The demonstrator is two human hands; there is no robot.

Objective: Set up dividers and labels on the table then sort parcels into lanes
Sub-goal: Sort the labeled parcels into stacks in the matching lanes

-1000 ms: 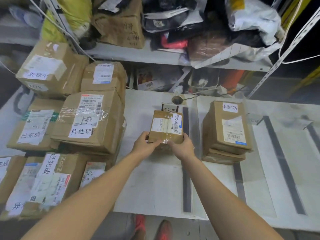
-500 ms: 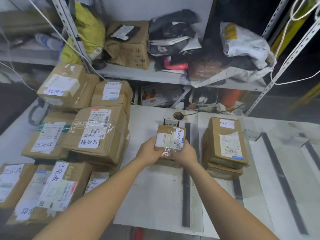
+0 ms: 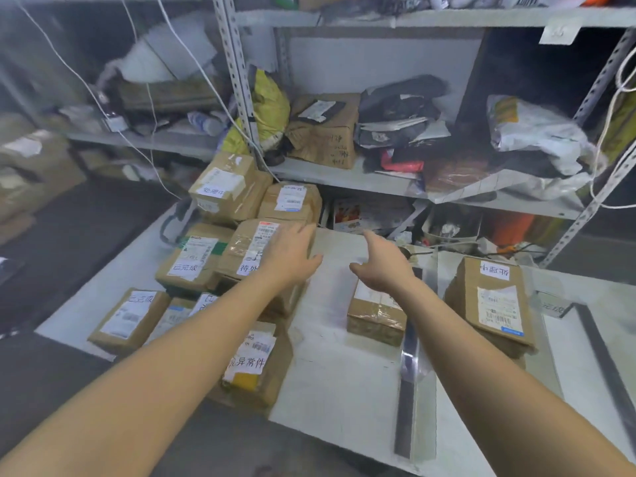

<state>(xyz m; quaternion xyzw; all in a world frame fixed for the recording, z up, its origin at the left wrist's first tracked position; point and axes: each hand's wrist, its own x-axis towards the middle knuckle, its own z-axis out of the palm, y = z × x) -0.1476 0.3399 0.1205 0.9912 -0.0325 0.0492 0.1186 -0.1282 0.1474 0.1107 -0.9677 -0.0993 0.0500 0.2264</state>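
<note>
A small taped cardboard parcel [image 3: 377, 313] lies on the white table [image 3: 337, 380], just left of a dark divider strip [image 3: 407, 383]. My right hand [image 3: 383, 266] hovers above its far end, fingers spread and relaxed, holding nothing. My left hand [image 3: 290, 251] is open over a larger labelled parcel [image 3: 247, 249] in the pile on the left; whether it touches is unclear. A stack of parcels [image 3: 492, 301] stands in the lane to the right of the divider.
Several labelled cardboard parcels [image 3: 192, 263] crowd the table's left side. A second dark divider strip [image 3: 599, 352] runs at the far right. Metal shelving [image 3: 344, 177] behind holds bags and a box [image 3: 323, 132]. White cables [image 3: 144, 108] hang at the left.
Both hands have let go of the small parcel, which now lies on the table. The left hand moved left over the big parcel. The camera tilted up toward the shelves.
</note>
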